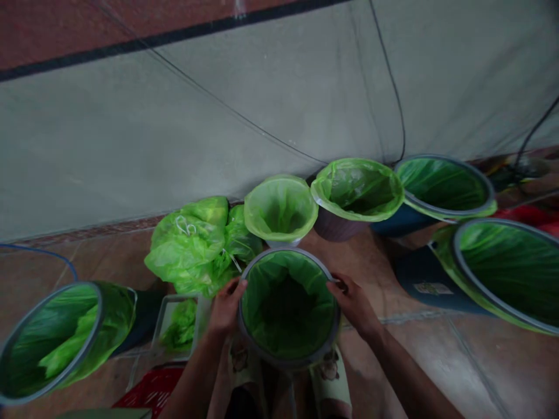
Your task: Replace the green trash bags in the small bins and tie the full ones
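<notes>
A round bin [289, 356] with a grey rim ring and a green plastic liner stands right in front of me. My left hand [226, 307] grips its rim on the left side, fingers curled over the ring. On the right side my right hand [354, 305] holds the same rim, fingers closed on it. The liner inside looks tucked down under the ring.
Several other green-lined bins stand around: a small one [280, 208], a brown one [357, 190], two dark ones [445, 186] [506, 273] at the right, one [56, 337] at the left. Tied green bags [192, 244] lie by the grey wall. A small square bin [179, 326] sits near my left hand.
</notes>
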Demonstrator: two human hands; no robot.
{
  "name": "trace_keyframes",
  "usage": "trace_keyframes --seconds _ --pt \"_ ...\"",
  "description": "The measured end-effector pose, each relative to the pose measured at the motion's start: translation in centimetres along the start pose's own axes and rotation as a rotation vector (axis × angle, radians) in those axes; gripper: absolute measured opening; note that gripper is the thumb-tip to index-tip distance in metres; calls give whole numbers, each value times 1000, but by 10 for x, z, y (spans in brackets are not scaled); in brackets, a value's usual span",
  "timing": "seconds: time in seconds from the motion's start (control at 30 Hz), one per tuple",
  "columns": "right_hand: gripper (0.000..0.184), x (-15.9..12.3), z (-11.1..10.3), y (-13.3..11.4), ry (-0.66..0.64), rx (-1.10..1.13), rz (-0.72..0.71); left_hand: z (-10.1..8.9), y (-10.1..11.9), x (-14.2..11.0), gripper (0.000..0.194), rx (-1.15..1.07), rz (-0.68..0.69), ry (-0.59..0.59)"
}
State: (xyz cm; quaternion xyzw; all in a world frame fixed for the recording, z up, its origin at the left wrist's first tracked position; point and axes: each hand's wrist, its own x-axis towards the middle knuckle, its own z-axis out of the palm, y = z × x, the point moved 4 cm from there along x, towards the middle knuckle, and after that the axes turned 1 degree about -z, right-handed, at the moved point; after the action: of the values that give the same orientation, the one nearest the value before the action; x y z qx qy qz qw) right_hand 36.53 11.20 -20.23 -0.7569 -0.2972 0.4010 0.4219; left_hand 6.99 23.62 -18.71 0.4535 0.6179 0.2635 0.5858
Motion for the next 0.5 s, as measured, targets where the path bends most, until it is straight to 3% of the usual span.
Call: trace_keyframes --seconds 0.1,0.23,0.37,0.5 --pt "42 1 1 -2 -18 8 1 14 19 15 48 -34 17 -10" --pt "39 -5 0 -1 -32 -3 13 18 30 11 43 -33 31 -12" --pt "44 -7 -4 4 -28 30 70 0 12 -7 52 -55 -78 -10" --pt "37 -5 -3 3 -68 25 31 -7 -10 -19 54 -135 -143 -118"
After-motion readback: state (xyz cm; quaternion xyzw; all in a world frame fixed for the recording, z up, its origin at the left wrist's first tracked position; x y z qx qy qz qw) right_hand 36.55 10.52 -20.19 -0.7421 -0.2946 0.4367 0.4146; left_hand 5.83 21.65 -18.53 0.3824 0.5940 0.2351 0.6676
